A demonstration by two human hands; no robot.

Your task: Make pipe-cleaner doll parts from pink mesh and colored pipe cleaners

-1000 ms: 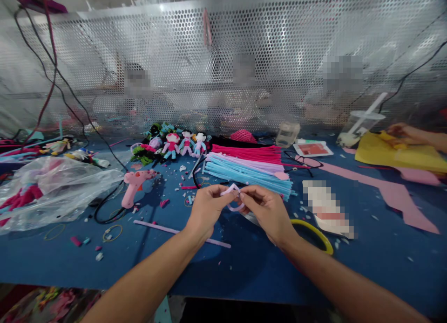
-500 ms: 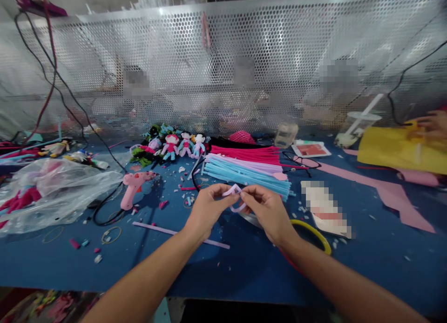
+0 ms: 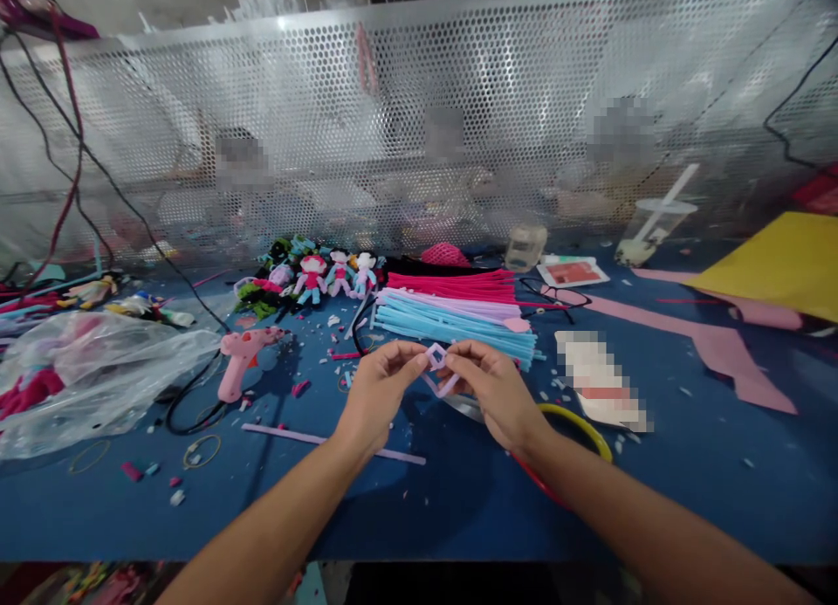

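Between my two hands is a lilac pipe cleaner (image 3: 441, 384), bent into a small angular loop with its end curving below. My left hand (image 3: 388, 385) pinches it from the left with thumb and forefinger. From the other side, my right hand (image 3: 496, 388) pinches it too, the fingertips of both hands almost meeting. A straight lilac pipe cleaner (image 3: 298, 436) lies on the blue table under my left forearm. Just beyond my hands are bundles of light blue pipe cleaners (image 3: 451, 328), lilac ones and hot pink pipe cleaners (image 3: 451, 286).
At left lie a pink glue gun (image 3: 241, 360) with its cord and a clear plastic bag (image 3: 131, 369). Small dolls (image 3: 312, 279) sit at the back. Scissors with a yellow handle (image 3: 599, 435) are by my right wrist. A drink cup (image 3: 655, 230) and pink sheet (image 3: 739, 360) are at right.
The bent pipe cleaner now shows a smaller, more closed loop at my fingertips. The view has shifted slightly, and the other person's hand at the far right is out of sight.
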